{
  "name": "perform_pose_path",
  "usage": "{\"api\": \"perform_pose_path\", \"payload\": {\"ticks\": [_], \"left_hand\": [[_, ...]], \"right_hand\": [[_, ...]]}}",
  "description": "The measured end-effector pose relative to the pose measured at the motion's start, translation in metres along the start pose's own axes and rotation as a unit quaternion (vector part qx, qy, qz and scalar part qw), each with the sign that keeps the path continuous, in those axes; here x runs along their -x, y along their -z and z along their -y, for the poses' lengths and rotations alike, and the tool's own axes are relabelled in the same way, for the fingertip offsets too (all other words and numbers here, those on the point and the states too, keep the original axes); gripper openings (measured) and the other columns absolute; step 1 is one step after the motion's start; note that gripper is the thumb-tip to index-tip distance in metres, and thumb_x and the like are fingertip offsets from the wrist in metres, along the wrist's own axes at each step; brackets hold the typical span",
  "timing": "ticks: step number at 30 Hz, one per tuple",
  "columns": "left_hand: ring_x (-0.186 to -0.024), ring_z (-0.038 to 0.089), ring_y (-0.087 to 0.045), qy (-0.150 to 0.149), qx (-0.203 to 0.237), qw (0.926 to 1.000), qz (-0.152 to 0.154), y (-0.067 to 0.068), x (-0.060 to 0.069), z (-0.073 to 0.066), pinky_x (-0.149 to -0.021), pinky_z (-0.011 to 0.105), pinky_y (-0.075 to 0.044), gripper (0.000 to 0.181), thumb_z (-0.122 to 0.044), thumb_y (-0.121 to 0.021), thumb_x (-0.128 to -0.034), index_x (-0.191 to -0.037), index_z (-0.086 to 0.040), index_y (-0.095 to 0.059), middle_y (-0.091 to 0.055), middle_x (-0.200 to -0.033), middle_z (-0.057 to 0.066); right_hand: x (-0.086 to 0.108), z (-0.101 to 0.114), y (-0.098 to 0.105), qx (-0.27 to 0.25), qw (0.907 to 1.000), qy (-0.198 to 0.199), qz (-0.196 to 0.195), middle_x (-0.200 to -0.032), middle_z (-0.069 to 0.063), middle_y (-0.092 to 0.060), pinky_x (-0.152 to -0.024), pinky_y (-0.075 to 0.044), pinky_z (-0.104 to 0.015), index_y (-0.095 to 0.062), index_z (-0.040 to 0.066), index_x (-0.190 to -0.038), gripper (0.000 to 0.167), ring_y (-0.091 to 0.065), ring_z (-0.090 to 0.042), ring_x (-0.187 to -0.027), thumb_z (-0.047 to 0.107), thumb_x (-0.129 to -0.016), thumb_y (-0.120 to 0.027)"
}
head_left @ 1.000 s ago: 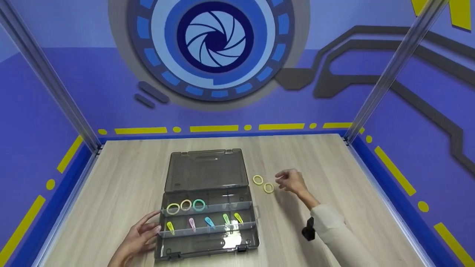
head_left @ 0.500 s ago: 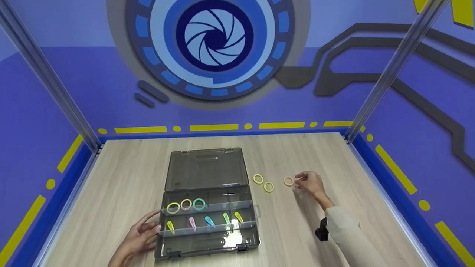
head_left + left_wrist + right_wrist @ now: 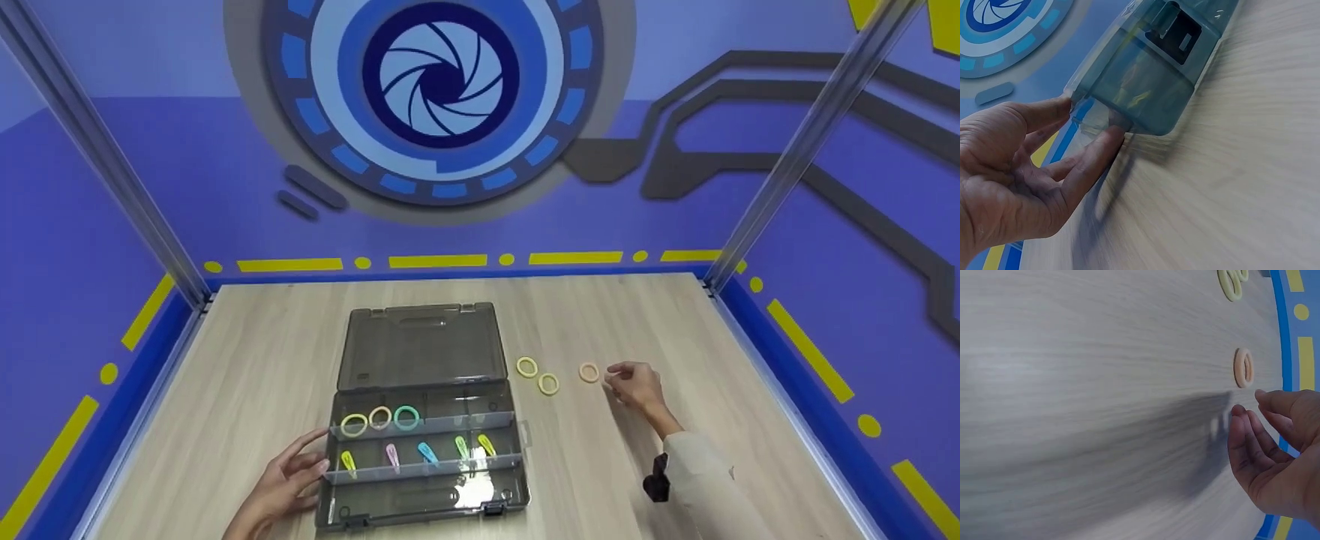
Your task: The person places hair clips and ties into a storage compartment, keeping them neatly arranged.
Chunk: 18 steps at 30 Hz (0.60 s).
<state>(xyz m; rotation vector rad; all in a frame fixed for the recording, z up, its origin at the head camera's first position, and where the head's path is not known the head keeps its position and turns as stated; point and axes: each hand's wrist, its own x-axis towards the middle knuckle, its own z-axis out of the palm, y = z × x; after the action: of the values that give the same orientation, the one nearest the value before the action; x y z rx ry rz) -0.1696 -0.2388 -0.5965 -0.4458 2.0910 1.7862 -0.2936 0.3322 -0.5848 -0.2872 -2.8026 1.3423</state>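
In the head view, an open grey see-through organizer box (image 3: pixel 420 495) lies on the table. My left hand (image 3: pixel 277 484) rests its fingertips on the box's left side; in the left wrist view the thumb and fingers touch that end. The box's back row holds a yellow, a peach and a green hair tie (image 3: pixel 406 418). Several coloured snap hair clips (image 3: pixel 427 453) lie in the middle row. My right hand (image 3: pixel 636 386) hovers just right of a peach hair tie (image 3: pixel 589 373) on the table. Nothing shows between its parted thumb and fingertips in the right wrist view.
Two pale yellow hair ties (image 3: pixel 548 385) lie on the table between the box and the peach one. The box lid (image 3: pixel 424 349) lies folded back toward the rear wall. Blue printed walls (image 3: pixel 420 232) and metal posts enclose the table (image 3: pixel 262 360).
My right hand has moved right, from near the yellow hair ties to beyond the peach one, which has come into sight. My left hand stays at the box.
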Motion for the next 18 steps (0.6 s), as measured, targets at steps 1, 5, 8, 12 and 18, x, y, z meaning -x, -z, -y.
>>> {"api": "perform_pose_path", "payload": {"ticks": [1, 5, 8, 12, 18], "left_hand": [[-0.113, 0.028, -0.069, 0.002, 0.001, 1.0000, -0.001, 0.000, 0.000, 0.000, -0.088, 0.051, -0.061, 0.074, -0.029, -0.074, -0.0951, -0.158, -0.016, -0.036, -0.061, -0.135, 0.021], [-0.111, 0.028, -0.069, 0.005, 0.008, 1.0000, 0.003, 0.000, 0.000, 0.000, -0.088, 0.053, -0.061, 0.074, -0.028, -0.073, -0.0958, -0.158, -0.016, -0.036, -0.062, -0.134, 0.021], [-0.109, 0.027, -0.070, 0.001, 0.011, 0.9999, 0.007, 0.000, -0.001, 0.000, -0.088, 0.053, -0.061, 0.074, -0.028, -0.072, -0.0963, -0.159, -0.015, -0.034, -0.060, -0.135, 0.024], [-0.107, 0.025, -0.071, -0.003, 0.015, 0.9998, 0.011, 0.000, -0.001, -0.001, -0.088, 0.050, -0.062, 0.076, -0.031, -0.072, -0.0960, -0.159, -0.014, -0.033, -0.060, -0.135, 0.023], [-0.108, 0.024, -0.071, -0.011, 0.019, 0.9994, 0.025, 0.004, -0.001, 0.002, -0.088, 0.051, -0.061, 0.076, -0.030, -0.071, -0.0970, -0.159, -0.013, -0.031, -0.062, -0.134, 0.021]], "right_hand": [[0.000, 0.000, -0.002, -0.004, 1.0000, -0.002, 0.003, -0.089, -0.023, -0.074, -0.052, -0.050, -0.020, -0.071, -0.011, -0.110, 0.022, -0.068, -0.017, -0.068, 0.003, -0.092, -0.067], [-0.002, 0.000, -0.009, -0.020, 0.9997, -0.010, 0.008, -0.093, -0.022, -0.074, -0.055, -0.054, -0.022, -0.069, -0.012, -0.115, 0.026, -0.069, -0.018, -0.072, 0.005, -0.095, -0.066], [-0.004, 0.001, -0.015, -0.021, 0.9998, -0.003, 0.004, -0.096, -0.023, -0.074, -0.056, -0.055, -0.021, -0.068, -0.012, -0.118, 0.028, -0.071, -0.019, -0.074, 0.006, -0.097, -0.065], [-0.006, 0.004, -0.022, 0.001, 0.9998, 0.014, -0.013, -0.097, -0.022, -0.074, -0.055, -0.051, -0.019, -0.068, -0.011, -0.118, 0.030, -0.070, -0.017, -0.071, 0.008, -0.096, -0.066], [-0.011, 0.004, -0.029, 0.058, 0.9978, 0.023, -0.022, -0.095, -0.017, -0.074, -0.057, -0.046, -0.022, -0.070, -0.006, -0.119, 0.031, -0.064, -0.014, -0.070, 0.014, -0.095, -0.067]]}}
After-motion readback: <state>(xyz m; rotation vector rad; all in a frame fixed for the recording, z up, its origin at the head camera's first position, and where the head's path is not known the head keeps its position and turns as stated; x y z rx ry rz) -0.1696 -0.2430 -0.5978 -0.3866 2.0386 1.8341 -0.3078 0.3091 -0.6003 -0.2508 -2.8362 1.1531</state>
